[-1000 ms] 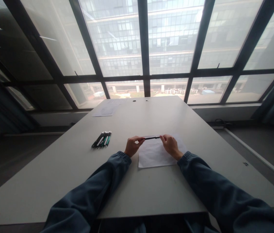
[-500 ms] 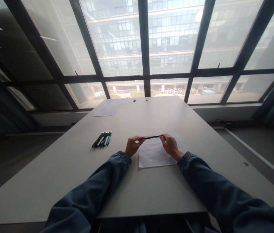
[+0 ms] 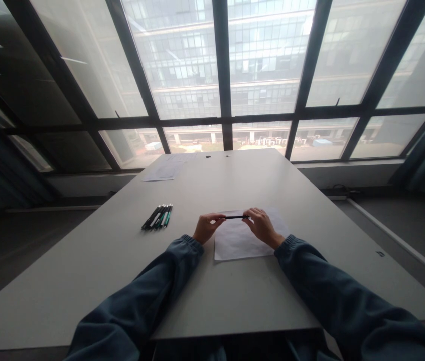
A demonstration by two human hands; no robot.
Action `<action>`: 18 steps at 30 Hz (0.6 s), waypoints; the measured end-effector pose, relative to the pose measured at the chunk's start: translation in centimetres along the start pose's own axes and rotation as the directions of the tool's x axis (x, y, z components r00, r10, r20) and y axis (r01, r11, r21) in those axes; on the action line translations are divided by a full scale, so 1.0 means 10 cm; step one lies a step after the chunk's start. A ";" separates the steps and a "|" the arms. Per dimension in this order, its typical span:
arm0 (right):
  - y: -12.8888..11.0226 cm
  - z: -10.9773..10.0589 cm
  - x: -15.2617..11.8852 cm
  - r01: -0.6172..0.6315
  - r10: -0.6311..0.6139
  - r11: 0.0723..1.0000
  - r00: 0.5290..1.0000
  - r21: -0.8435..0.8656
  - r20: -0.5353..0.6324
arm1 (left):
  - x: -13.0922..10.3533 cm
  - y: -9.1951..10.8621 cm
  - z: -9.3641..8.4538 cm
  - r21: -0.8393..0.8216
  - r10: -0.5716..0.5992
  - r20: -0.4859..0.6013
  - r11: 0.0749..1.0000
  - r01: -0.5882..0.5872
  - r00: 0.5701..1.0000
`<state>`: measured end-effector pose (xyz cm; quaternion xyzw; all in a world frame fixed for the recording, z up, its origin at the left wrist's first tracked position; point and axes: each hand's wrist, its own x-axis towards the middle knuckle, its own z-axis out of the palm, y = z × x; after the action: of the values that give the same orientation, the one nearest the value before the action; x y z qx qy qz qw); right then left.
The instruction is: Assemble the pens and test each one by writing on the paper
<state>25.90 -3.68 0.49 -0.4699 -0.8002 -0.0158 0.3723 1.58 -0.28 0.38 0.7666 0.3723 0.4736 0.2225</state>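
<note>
A slim black pen (image 3: pixel 234 217) is held level between my two hands, above a white sheet of paper (image 3: pixel 240 243). My left hand (image 3: pixel 207 225) pinches its left end between thumb and fingers. At the other end, my right hand (image 3: pixel 260 224) has its fingers closed around the pen's tip, which they partly hide. To the left of my hands, several pens (image 3: pixel 157 217) in black and green lie side by side in a bunch on the white table (image 3: pixel 189 281).
Farther back on the left lie printed sheets (image 3: pixel 162 169). Two small dark round spots (image 3: pixel 208 157) mark the table's far end. Beyond it stand tall windows with dark frames (image 3: pixel 226 135). A small dark mark (image 3: pixel 380 253) is near the right edge.
The pen has turned from slanting up to the right to nearly level. My right hand has shifted slightly left, and less of the pen shows between my hands.
</note>
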 end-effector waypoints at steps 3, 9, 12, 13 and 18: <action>0.02 0.01 0.00 0.013 -0.013 1.000 1.000 -0.007 -0.003 | 0.00 0.01 0.00 -0.002 0.015 0.017 1.000 -0.015 1.000; 0.03 0.05 -0.01 0.018 -0.018 1.000 1.000 -0.020 0.015 | -0.01 0.00 -0.01 0.007 0.032 0.031 0.999 -0.032 0.999; 0.03 0.06 -0.01 0.025 -0.023 0.999 0.998 -0.038 0.052 | -0.01 -0.01 0.00 0.011 0.014 0.018 1.000 -0.014 1.000; 0.03 0.06 -0.01 0.029 -0.026 0.999 0.998 -0.046 0.066 | -0.02 -0.02 0.00 0.012 0.004 0.014 1.000 -0.004 1.000; -0.02 0.04 -0.01 0.048 -0.040 0.996 0.994 -0.074 0.104 | -0.02 -0.02 0.01 -0.003 -0.023 0.020 1.000 0.023 1.000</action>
<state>25.61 -3.72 0.22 -0.4663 -0.8272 -0.0306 0.3119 1.56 -0.32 0.04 0.7666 0.3779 0.4640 0.2329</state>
